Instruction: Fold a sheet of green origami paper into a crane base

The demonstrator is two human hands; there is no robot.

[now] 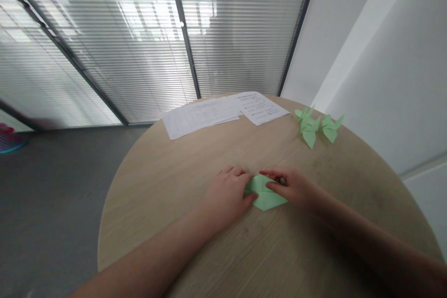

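Note:
A light green sheet of origami paper (264,199), folded into a flat pointed shape with creases across it, lies on the round wooden table in front of me. My left hand (228,191) grips its left end, the thumb pressing on top near the lower edge and the fingers curled at the upper left. At the upper right side, my right hand (295,188) has its thumb and fingers closed on the paper. The right corner of the paper sticks out below that hand. Parts of both ends are hidden under my fingers.
Folded green paper cranes (309,130) stand grouped at the table's right rear, with another crane (330,128) beside them. White printed sheets (206,115) lie along the far edge of the table (146,181). Behind are glass panels with blinds; a white wall rises at right.

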